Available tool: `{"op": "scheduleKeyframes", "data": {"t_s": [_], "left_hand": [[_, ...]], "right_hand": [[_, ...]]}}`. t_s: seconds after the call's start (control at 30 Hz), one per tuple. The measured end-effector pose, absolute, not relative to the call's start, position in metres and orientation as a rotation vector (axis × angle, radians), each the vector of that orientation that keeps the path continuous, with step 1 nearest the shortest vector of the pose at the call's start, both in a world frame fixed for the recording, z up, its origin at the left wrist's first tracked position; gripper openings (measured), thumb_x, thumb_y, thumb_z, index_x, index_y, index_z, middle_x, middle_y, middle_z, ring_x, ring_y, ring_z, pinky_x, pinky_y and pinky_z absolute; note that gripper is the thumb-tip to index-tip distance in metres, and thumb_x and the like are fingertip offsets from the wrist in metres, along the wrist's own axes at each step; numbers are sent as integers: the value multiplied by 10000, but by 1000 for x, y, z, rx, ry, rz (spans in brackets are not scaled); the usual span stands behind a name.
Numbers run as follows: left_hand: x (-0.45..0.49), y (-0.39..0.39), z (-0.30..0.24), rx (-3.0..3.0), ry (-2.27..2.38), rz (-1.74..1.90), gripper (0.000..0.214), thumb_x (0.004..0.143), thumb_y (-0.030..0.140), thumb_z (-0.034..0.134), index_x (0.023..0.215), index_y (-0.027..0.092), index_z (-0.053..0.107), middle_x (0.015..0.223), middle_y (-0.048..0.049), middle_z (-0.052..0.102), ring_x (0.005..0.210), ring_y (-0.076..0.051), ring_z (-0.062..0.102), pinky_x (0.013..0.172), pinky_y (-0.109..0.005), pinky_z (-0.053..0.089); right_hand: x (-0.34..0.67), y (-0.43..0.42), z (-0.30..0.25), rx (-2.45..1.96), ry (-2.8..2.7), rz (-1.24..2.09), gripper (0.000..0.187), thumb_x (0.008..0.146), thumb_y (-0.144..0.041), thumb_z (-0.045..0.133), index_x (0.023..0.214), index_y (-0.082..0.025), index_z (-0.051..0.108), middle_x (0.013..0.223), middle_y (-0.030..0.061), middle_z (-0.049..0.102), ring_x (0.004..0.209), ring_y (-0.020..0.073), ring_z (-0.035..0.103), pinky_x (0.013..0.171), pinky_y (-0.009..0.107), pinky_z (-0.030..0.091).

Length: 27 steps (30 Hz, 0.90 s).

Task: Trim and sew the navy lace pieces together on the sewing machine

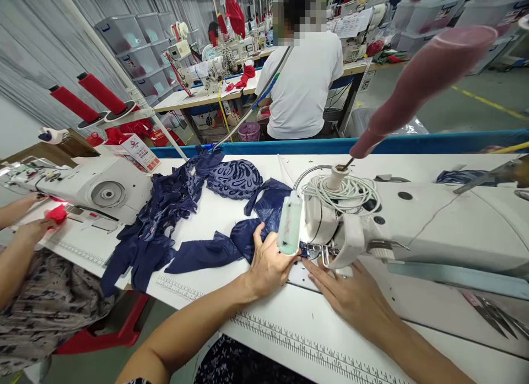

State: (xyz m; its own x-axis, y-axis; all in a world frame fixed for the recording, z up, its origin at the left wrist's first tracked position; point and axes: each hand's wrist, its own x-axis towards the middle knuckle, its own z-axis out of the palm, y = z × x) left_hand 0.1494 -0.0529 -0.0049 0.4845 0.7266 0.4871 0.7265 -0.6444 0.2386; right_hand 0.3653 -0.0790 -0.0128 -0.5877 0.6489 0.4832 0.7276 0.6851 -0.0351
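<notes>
Steadying sheer navy cloth (273,207) at a white metal sewing machine (433,213), left hand (266,265) curled, grip unclear, right hand (351,290) with fingers outstretched, I seem mid-seam, rumpled navy pieces (163,216) perhaps remaining.

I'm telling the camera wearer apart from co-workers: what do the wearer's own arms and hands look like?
The left hand and right hand are ungloved, the forearms bare, with no watch or bracelet visible. A bit of dark, light-flecked sleeve shows at the bottom edge, on the left arm.
</notes>
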Motion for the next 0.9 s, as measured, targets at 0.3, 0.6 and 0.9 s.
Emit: {"op": "scheduleKeyframes", "data": {"t_s": [0.3,0.6,0.9], "left_hand": [[143,-46,-6,2769,1185,761,219,900,180,538,994,274,713,882,-38,649,913,-207,548,1084,-616,226],[141,-45,1,2791,1127,686,203,906,188,550,1008,262,709,963,-59,665,974,-236,565,1066,-659,294],[145,-51,-1,2868,1092,628,261,935,159,517,1098,296,667,1084,-62,679,1116,-246,579,1080,-674,347]], "right_hand": [[358,-88,-14,-1079,-2413,22,338,1004,-246,383,1163,-218,680,1027,85,702,768,178,629,673,326,454],[360,-90,-23,-1071,-2437,49,360,993,-241,374,1221,-211,652,1066,109,696,923,223,631,738,364,496],[362,-99,-26,-1023,-2553,-212,297,909,-66,444,916,-202,708,1061,109,696,1000,243,605,786,392,462]]}}
